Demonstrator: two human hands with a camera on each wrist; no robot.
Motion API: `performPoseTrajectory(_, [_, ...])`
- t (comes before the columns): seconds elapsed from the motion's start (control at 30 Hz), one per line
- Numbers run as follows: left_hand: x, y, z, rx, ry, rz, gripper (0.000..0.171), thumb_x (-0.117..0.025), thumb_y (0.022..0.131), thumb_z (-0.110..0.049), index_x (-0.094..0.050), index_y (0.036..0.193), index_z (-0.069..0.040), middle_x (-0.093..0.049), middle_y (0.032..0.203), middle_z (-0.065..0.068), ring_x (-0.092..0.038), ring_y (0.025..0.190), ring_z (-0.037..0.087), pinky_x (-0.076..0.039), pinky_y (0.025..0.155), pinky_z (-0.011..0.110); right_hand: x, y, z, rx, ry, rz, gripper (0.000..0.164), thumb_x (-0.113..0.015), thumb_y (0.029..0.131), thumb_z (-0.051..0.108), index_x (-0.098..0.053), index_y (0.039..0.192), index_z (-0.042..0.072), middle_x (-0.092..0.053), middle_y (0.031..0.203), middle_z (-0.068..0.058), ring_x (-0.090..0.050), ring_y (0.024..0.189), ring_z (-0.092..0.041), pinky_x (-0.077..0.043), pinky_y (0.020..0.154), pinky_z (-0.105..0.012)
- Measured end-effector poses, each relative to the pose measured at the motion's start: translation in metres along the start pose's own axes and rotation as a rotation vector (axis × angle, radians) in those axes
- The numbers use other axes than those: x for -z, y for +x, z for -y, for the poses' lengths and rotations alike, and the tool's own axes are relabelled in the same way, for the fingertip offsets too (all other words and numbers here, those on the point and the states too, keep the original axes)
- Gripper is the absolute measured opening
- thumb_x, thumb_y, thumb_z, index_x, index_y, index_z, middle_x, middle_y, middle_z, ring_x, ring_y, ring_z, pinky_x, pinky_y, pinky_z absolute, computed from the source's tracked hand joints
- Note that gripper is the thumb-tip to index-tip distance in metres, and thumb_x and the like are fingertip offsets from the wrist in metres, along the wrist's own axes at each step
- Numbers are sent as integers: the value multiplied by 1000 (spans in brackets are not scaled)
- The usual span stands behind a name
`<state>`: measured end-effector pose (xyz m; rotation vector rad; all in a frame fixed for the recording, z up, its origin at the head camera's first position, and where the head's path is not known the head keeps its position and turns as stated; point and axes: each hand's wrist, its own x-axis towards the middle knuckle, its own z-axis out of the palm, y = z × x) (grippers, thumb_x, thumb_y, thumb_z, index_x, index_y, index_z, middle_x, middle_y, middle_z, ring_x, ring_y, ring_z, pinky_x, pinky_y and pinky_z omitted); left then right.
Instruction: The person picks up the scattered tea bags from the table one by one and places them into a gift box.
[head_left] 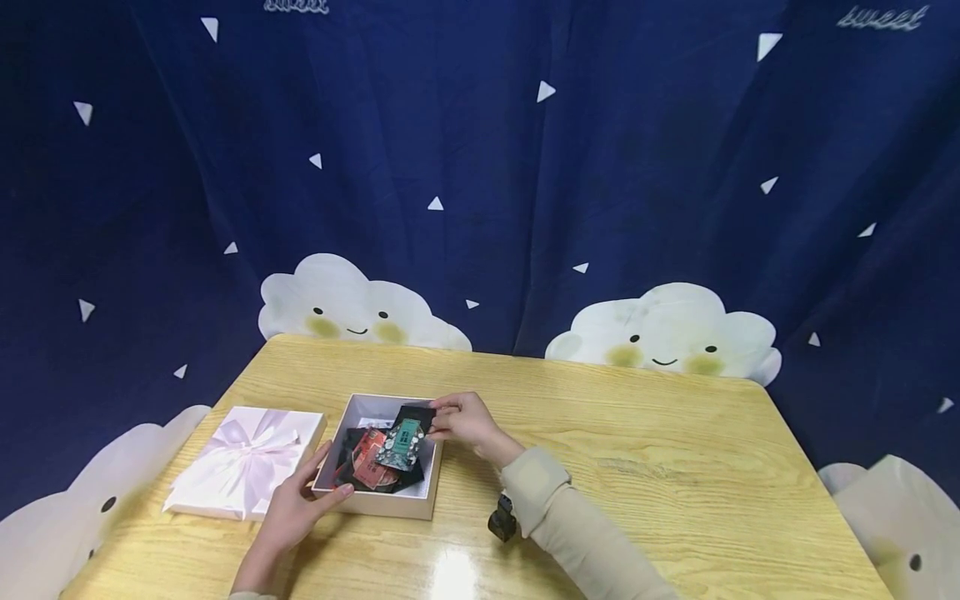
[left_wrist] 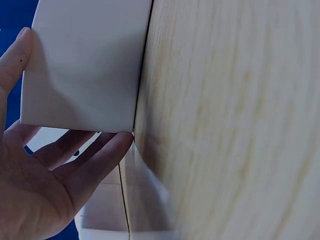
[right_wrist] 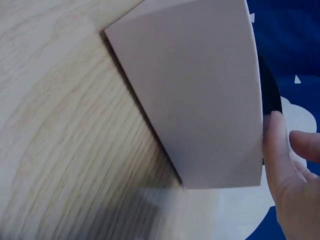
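Note:
An open pale box (head_left: 431,500) stands on the table with several dark packets inside. One is a black packet with a green label (head_left: 405,442), tilted over the others near the box's right wall. My right hand (head_left: 472,423) pinches its upper right edge with the fingertips. A dark packet with a red label (head_left: 369,454) lies beneath it. My left hand (head_left: 292,508) holds the box's front left corner, thumb at the front rim and fingers along the left wall. In the right wrist view, the box wall (right_wrist: 195,100) hides most of the black packet (right_wrist: 269,87).
Left of the box lies a white lid (head_left: 311,425) with a pale ribbon bow (head_left: 247,454). A small black device (head_left: 502,518) hangs by my right cuff. The wooden table (head_left: 637,467) ends at a dark blue curtain (head_left: 480,167) with cloud and triangle prints.

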<state>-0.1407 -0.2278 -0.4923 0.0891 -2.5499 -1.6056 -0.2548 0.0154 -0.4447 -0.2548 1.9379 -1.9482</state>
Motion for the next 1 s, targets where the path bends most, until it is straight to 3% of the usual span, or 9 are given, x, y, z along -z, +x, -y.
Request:
performPoseTrajectory(0.1, [-1, 0, 0, -1, -2, 2, 74, -75, 74, -13, -38, 137, -4, -54, 115, 29, -63, 70, 12, -49, 61, 24, -2, 2, -2, 0, 15, -15, 38, -51, 79, -19, -48, 118, -18, -57, 99, -31, -61, 69, -18, -52, 68, -33])
performPoseTrajectory(0.27, [-2, 1, 2, -8, -12, 1, 74, -75, 74, -12, -38, 137, -4, -55, 114, 28, -62, 70, 11, -49, 61, 24, 3, -4, 3, 51, -138, -81, 39, -55, 78, -16, -52, 118, -14, -57, 106, -30, -63, 69, -18, -53, 67, -35])
performPoseTrajectory(0.37, [-2, 1, 3, -16, -11, -3, 74, -75, 73, -11, -38, 137, -3, -56, 113, 28, -62, 69, 11, -49, 60, 24, 10, -8, 5, 80, -190, -107, 37, -55, 79, -14, -54, 116, -13, -59, 104, -29, -63, 70, -21, -53, 67, -38])
performPoseTrajectory(0.53, [-3, 1, 4, -20, 2, -2, 74, -76, 73, -12, -39, 137, -3, -58, 111, 27, -62, 67, 11, -49, 59, 25, 24, -16, 4, 84, -154, -107, 29, -55, 84, -9, -54, 113, -14, -61, 94, -25, -65, 74, -27, -53, 68, -37])
performPoseTrajectory(0.73, [0, 2, 4, -31, 23, 0, 76, -75, 74, -13, -36, 138, -2, -56, 112, 30, -62, 69, 11, -49, 61, 24, 41, -26, -5, 84, -125, -88, 25, -58, 84, -4, -56, 108, -14, -63, 84, -15, -65, 70, -23, -53, 66, -36])
performPoseTrajectory(0.87, [1, -1, 3, -50, 71, -16, 80, -74, 75, -15, -29, 139, 4, -55, 111, 33, -64, 77, 22, -49, 65, 26, 53, -35, -9, 88, -139, -83, 23, -60, 84, -1, -57, 104, -13, -64, 81, -13, -65, 69, -22, -52, 67, -41])
performPoseTrajectory(1.0, [3, -5, -5, -119, 154, -132, 70, -73, 76, -15, -38, 132, 9, -54, 113, 33, -60, 89, 40, -52, 67, 35, 65, -45, -9, 88, -157, -94, 21, -60, 84, -1, -58, 102, -12, -64, 79, -10, -65, 72, -30, -52, 66, -42])
